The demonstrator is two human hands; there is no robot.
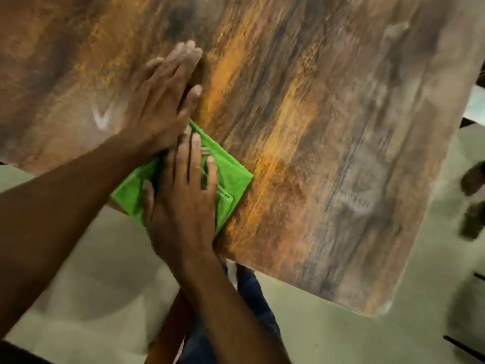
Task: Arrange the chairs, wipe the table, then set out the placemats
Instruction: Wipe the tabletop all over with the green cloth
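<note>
The wooden table [328, 132] has a brown and orange grain and fills most of the head view, which is blurred by motion. A folded green cloth [231, 177] lies at the table's near edge, one corner hanging over it. My right hand [183, 195] presses flat on the cloth, fingers stretched out and thumb to the left. My left hand [162, 101] lies palm down on the bare wood just beyond the cloth. Its fingers are together and it holds nothing; its heel touches the cloth's far edge. No placemats are in view.
Dark chair parts [472, 179] show past the table's right edge, blurred. A pale floor [341, 332] lies below the near edge. My legs in blue jeans [252, 292] stand close against the table.
</note>
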